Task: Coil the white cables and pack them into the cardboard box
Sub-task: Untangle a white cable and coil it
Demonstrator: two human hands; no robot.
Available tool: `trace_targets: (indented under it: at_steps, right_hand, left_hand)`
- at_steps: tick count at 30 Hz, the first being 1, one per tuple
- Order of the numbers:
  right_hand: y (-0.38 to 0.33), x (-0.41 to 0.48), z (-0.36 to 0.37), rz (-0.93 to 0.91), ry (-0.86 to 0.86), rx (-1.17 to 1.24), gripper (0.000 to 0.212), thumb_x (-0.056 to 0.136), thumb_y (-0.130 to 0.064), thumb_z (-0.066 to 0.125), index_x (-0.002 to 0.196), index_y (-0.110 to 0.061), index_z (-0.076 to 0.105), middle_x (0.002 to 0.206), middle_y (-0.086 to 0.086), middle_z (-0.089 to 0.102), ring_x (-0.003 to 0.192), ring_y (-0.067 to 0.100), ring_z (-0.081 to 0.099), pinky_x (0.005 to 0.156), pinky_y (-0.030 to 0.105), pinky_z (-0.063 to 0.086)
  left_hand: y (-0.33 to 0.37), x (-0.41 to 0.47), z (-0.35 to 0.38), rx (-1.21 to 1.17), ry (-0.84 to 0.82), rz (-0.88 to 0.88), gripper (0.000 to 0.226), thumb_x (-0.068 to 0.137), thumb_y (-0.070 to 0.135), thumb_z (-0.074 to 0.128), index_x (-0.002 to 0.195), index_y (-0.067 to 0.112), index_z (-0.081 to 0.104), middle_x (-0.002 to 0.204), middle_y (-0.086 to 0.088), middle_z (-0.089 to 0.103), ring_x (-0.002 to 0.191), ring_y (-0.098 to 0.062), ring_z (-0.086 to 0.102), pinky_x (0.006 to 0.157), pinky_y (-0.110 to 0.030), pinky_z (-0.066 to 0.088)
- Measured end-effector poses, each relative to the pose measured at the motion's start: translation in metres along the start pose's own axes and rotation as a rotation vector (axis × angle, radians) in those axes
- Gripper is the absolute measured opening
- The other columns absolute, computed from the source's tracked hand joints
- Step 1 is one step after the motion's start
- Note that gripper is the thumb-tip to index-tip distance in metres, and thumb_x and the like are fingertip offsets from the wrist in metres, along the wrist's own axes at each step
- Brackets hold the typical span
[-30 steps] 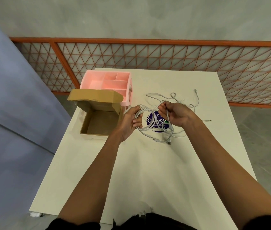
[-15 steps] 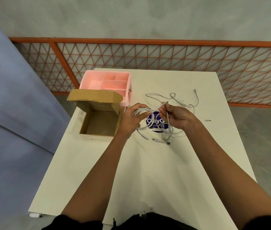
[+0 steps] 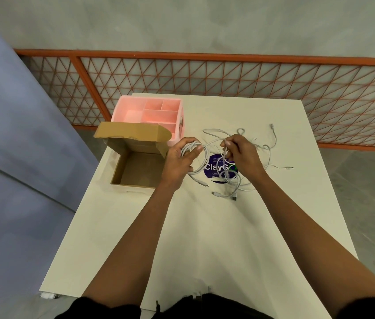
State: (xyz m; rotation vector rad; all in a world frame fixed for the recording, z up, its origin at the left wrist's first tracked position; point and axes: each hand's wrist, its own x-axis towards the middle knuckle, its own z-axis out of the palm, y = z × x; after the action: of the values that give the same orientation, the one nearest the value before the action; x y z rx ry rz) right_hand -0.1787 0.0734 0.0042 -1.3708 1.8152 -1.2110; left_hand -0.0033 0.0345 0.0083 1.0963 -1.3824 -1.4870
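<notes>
Several white cables lie tangled on the white table over a purple sticker. My left hand grips a coiled bunch of white cable just right of the open cardboard box. My right hand pinches a strand of the same cable above the sticker, a short way right of the left hand. The box is empty, and its lid stands up at the back.
A pink divided organizer stands behind the box at the table's far left. Loose cable ends trail toward the right edge. An orange lattice railing runs behind the table. A purple round sticker marks the table.
Both hands have drawn closer together and shifted slightly left and away. The coil in my left hand has tightened, and the trailing connector on the right has been pulled in.
</notes>
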Motion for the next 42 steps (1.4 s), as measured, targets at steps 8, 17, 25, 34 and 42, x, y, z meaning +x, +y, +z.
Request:
trace_targets:
  at_steps: [8, 17, 25, 34, 42]
  right_hand:
    - [-0.016, 0.0, 0.013, 0.313, 0.064, 0.693, 0.024, 0.1, -0.008, 0.043, 0.083, -0.006, 0.06, 0.075, 0.009, 0.059, 0.058, 0.004, 0.065, 0.064, 0.015, 0.053]
    - [-0.028, -0.008, 0.019, 0.558, -0.121, 0.716, 0.008, 0.092, 0.001, 0.054, 0.097, -0.001, 0.06, 0.069, 0.01, 0.065, 0.054, 0.011, 0.064, 0.06, 0.023, 0.058]
    - [-0.036, -0.012, 0.012, 0.526, -0.388, 0.582, 0.017, 0.098, -0.014, 0.049, 0.09, -0.014, 0.064, 0.075, 0.001, 0.07, 0.075, 0.014, 0.061, 0.077, 0.031, 0.055]
    - [-0.043, -0.01, 0.007, 0.303, -0.341, 0.17, 0.023, 0.088, -0.002, 0.063, 0.108, 0.009, 0.061, 0.078, 0.018, 0.068, 0.059, 0.01, 0.067, 0.056, 0.019, 0.056]
    - [-0.054, -0.008, 0.009, 0.054, -0.27, -0.333, 0.015, 0.088, -0.017, 0.064, 0.074, -0.019, 0.063, 0.068, -0.003, 0.071, 0.068, 0.015, 0.07, 0.071, 0.033, 0.054]
  left_hand:
    - [-0.001, 0.001, 0.008, -0.012, -0.071, 0.003, 0.016, 0.087, 0.02, 0.067, 0.102, 0.015, 0.063, 0.071, 0.002, 0.056, 0.06, -0.007, 0.05, 0.043, -0.017, 0.037]
    - [-0.011, 0.003, 0.002, -0.042, -0.084, -0.024, 0.019, 0.087, 0.02, 0.068, 0.104, 0.013, 0.063, 0.087, -0.007, 0.064, 0.076, -0.015, 0.06, 0.064, -0.029, 0.051]
    - [-0.012, 0.003, 0.003, 0.002, -0.022, -0.02, 0.015, 0.088, 0.02, 0.066, 0.101, 0.014, 0.062, 0.075, -0.004, 0.057, 0.065, -0.013, 0.049, 0.048, -0.022, 0.033]
    - [-0.015, 0.006, 0.004, -0.02, 0.077, -0.037, 0.007, 0.087, 0.02, 0.067, 0.089, 0.025, 0.062, 0.079, -0.002, 0.059, 0.071, -0.015, 0.05, 0.052, -0.024, 0.037]
    - [-0.012, 0.013, 0.003, 0.06, 0.161, 0.01, 0.014, 0.089, 0.019, 0.065, 0.101, 0.013, 0.062, 0.077, 0.007, 0.058, 0.063, 0.002, 0.052, 0.048, -0.017, 0.04]
